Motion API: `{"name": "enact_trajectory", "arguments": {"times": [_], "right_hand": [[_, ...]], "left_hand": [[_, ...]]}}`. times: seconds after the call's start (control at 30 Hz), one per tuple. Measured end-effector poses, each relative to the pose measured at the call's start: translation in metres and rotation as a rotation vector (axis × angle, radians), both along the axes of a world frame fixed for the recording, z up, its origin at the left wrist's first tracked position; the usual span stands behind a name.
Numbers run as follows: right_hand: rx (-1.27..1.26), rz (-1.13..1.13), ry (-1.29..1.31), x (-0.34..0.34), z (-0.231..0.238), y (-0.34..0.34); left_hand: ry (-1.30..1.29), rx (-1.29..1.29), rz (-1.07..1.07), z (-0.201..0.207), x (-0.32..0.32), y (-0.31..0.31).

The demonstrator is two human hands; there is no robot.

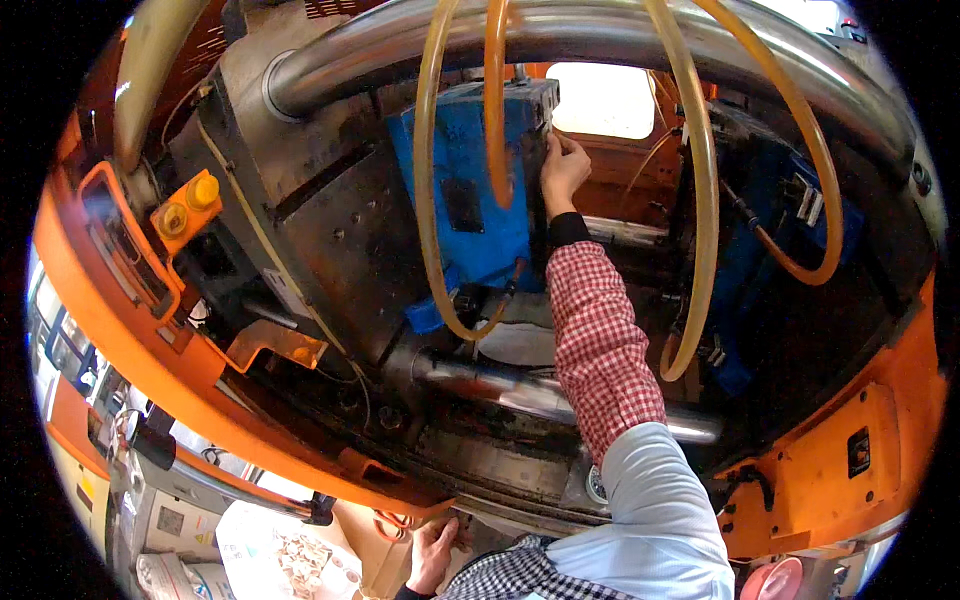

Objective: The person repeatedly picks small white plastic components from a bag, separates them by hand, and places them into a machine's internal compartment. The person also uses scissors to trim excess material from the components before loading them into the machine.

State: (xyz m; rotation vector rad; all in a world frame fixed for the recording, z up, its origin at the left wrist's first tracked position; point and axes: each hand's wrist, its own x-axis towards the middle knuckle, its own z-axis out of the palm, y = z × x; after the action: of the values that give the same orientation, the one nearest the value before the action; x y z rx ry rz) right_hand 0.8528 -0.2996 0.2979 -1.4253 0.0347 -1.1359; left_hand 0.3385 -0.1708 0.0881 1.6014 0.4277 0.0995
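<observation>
My right arm, in a red checked sleeve, reaches far into an orange machine. The fingers of my right hand (565,168) are pinched together at the right-hand face of a blue mould half (468,160). Whatever they hold there, if anything, is too small to make out. Low in the view, my left hand (432,555) is beside the machine's orange front edge (400,497), its fingers curled. What lies in them is hidden. A second blue mould half (790,200) stands across the gap, to the right of my arm.
Yellowish hoses (703,200) hang in loops around my arm. A thick steel bar (400,55) crosses above and another bar (480,385) below. An orange handle frame (105,215) is at left. Beneath the front edge, a white bag (235,540) holds many small pale parts (303,565).
</observation>
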Motion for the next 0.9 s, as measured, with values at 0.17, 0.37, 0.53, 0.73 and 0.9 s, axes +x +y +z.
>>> {"name": "enact_trajectory", "arguments": {"times": [0.17,0.37,0.53,0.73,0.9], "right_hand": [[-0.021,-0.035,-0.073,0.0,0.001,0.002],[-0.414,-0.129,-0.292,0.009,-0.025,0.0],[-0.316,0.06,-0.125,0.082,-0.042,-0.043],[-0.337,0.081,-0.045,0.063,-0.02,-0.014],[-0.217,0.185,0.077,0.025,0.001,-0.011]], "left_hand": [[0.004,-0.145,0.002,-0.006,-0.004,0.006],[-0.223,0.398,-0.076,-0.02,-0.003,0.011],[-0.391,0.84,0.223,0.017,-0.026,0.008],[-0.655,1.149,0.888,0.069,-0.034,0.062],[-0.439,0.399,0.581,0.079,-0.024,0.107]]}}
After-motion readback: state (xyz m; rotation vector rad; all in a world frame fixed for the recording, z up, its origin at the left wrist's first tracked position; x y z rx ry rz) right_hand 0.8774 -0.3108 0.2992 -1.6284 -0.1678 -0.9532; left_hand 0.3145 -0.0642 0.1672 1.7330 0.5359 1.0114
